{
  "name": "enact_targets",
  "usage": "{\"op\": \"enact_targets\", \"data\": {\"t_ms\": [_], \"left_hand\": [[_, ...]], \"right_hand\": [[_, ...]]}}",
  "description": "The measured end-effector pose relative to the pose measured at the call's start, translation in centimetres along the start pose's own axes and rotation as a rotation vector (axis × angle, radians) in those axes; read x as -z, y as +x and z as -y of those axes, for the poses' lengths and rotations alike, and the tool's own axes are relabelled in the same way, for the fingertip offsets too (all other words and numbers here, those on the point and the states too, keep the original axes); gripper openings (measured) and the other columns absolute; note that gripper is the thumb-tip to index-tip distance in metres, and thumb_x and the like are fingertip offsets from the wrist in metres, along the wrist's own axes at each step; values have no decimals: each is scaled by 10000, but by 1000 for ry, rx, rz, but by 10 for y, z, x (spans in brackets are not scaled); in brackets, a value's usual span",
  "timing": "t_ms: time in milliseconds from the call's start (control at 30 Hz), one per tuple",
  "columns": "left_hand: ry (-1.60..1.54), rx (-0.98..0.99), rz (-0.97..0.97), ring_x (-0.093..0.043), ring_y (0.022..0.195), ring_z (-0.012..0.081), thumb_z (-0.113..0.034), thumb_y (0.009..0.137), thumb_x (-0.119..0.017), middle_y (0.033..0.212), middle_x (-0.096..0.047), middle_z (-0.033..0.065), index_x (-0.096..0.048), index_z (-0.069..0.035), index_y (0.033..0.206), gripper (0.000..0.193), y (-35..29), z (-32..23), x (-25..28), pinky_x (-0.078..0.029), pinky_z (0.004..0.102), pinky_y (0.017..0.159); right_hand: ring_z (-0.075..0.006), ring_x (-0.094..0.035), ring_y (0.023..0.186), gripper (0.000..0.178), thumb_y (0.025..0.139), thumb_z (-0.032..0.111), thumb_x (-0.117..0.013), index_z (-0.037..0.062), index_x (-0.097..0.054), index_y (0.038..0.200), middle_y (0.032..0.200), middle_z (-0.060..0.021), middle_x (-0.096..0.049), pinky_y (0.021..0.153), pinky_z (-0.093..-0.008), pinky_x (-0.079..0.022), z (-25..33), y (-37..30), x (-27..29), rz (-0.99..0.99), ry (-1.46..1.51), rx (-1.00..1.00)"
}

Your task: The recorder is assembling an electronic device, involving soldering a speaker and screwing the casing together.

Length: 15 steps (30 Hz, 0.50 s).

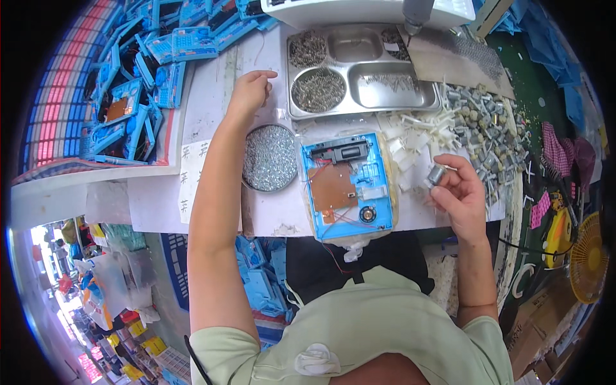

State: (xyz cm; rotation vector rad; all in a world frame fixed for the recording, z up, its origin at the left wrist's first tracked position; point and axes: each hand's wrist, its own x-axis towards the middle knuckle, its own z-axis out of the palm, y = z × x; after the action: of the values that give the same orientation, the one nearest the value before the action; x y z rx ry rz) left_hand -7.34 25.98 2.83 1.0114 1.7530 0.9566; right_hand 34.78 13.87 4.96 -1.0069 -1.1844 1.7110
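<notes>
My right hand (463,196) pinches a small silver cylindrical motor (437,173) between thumb and fingers, right of the blue plastic housing. That open housing (378,215) lies on a padded rest in front of me; inside it are a brown circuit board (332,186), a black part along the top, thin red wires and a small round speaker (367,213). My left hand (252,93) hovers just left of the metal tray, fingers curled in and index finger pointing right; whatever it may hold is hidden. Below it sits a round dish of small shiny screws (270,158).
The compartmented metal tray (355,47) holds springs and small metal parts. White plastic pieces (410,138) and a heap of motors (487,141) cover the right side. A tool tip (414,25) hangs above. Blue housings (138,96) fill a bin at left; a yellow fan (588,256) stands right.
</notes>
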Motion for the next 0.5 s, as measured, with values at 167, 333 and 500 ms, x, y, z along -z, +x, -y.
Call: {"op": "enact_targets", "data": {"t_ms": [167, 333, 500], "left_hand": [[17, 207, 191, -364, 478, 56, -285, 974, -641, 666, -520, -62, -718, -34, 1023, 267, 43, -5, -5, -237, 260, 414], [-70, 192, 264, -332, 463, 37, -315, 969, -682, 620, -456, -90, -684, -100, 891, 228, 45, -1, -2, -218, 238, 408], [-156, 238, 277, -321, 464, 30, -298, 981, -668, 614, -428, -102, -633, -126, 848, 220, 52, 17, 27, -211, 221, 407]], "right_hand": [[-42, -534, 672, 470, 884, 10, -688, 24, -549, 1332, 772, 11, -607, 593, -188, -401, 12, 4, 23, -102, -9, 15], [-80, -572, 725, 467, 912, 68, -670, 5, -532, 1354, 868, -14, -623, 602, -215, -433, 60, 63, 103, -375, -101, 257], [-117, -646, 856, 470, 920, 116, -683, 8, -545, 1356, 953, -45, -674, 752, -267, -512, 87, 160, 221, -655, -286, 244]]}}
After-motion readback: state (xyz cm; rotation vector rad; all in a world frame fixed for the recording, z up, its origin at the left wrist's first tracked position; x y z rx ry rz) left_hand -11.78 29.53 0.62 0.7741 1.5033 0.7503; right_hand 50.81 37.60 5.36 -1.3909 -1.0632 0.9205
